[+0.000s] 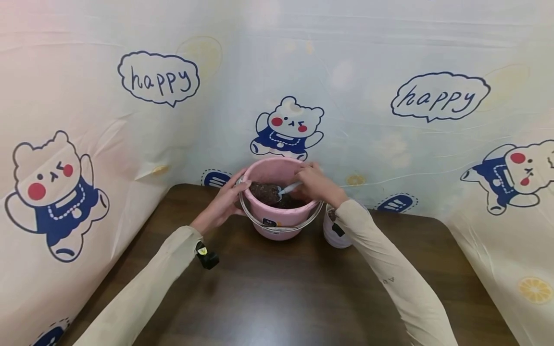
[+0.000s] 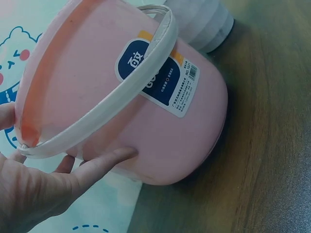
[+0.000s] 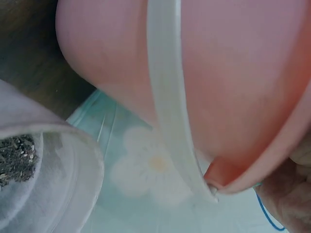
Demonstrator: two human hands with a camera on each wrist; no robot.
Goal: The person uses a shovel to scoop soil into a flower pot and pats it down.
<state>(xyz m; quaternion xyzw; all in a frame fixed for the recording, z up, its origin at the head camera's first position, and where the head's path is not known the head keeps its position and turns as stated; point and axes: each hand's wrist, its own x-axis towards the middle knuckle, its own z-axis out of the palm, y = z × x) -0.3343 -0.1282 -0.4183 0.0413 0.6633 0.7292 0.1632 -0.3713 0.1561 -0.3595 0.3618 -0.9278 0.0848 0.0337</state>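
Observation:
A pink bucket [image 1: 283, 216] with dark soil [image 1: 263, 193] in it stands on the table, its white handle hanging down in front. My left hand [image 1: 225, 203] grips the bucket at its left rim. In the left wrist view, fingers [image 2: 109, 162] lie along the bucket's outer wall below the handle hinge. Over the right rim reaches my right hand [image 1: 318, 183], holding a small shovel [image 1: 290, 188] with a light-coloured handle. The shovel's blade sits at the soil inside the bucket. Only part of the right hand shows past the rim in the right wrist view.
Right of the bucket, partly behind the right forearm, stands a whitish pot [image 1: 335, 236] with soil at its bottom. The brown table [image 1: 259, 293] backs onto a printed cloth [image 1: 355, 43], which also rises on both sides.

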